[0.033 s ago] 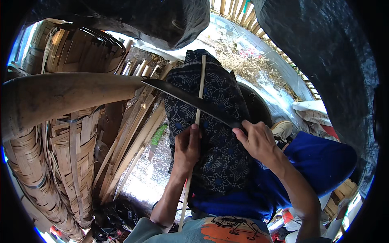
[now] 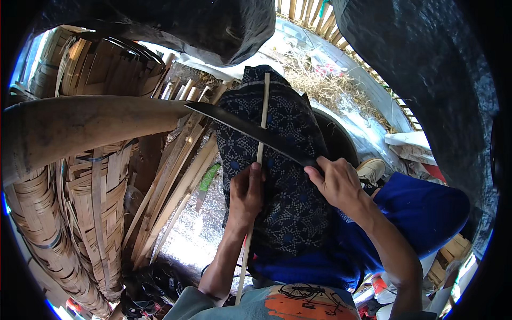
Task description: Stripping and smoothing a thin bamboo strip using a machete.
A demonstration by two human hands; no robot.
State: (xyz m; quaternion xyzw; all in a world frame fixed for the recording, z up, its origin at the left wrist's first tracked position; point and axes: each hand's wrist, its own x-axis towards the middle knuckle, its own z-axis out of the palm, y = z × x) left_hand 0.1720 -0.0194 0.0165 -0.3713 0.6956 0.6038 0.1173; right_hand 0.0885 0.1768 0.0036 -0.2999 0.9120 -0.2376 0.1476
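Across my lap lies a dark blue patterned cloth (image 2: 290, 218). Over it runs a long, thin, pale strip of bamboo or wood (image 2: 265, 104), its lower end reaching toward my shirt. My left hand (image 2: 246, 194) is closed round the strip below the blade, thumb uppermost. With my right hand (image 2: 338, 181) I grip a long dark knife (image 2: 240, 125), whose handle is mostly hidden in my fingers. Its blade slants up to the left, crossing over the strip just above my left hand. The tip appears near the end of a thick bamboo pole.
That bamboo pole (image 2: 90, 130) juts in from the left. Woven bamboo baskets (image 2: 45, 234) and long wooden slats (image 2: 168, 194) stand below it. A green-handled blade (image 2: 209, 178) lies on the ground beside the slats. Dark sheeting (image 2: 421, 69) hangs at upper right.
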